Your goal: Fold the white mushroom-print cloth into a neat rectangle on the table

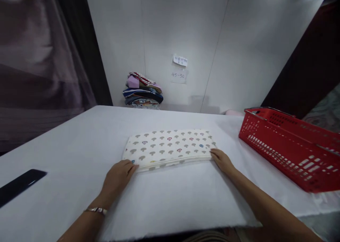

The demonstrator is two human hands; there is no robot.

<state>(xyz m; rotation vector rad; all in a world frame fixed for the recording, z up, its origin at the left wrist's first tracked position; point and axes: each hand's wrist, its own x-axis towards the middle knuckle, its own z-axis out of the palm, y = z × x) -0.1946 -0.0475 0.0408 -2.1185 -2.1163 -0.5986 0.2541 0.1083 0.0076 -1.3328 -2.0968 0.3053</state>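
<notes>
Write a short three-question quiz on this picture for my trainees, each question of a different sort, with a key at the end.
1. True or false: the left hand and the right hand both touch the folded cloth.
2. Choose one. Which pattern shows on top of the cloth? A: stripes. B: mushrooms. C: checks.
3. Fill in the blank: the red basket is nearer to the ____ hand.

Key:
1. True; each hand is at a near corner of the cloth.
2. B.
3. Right.
</notes>
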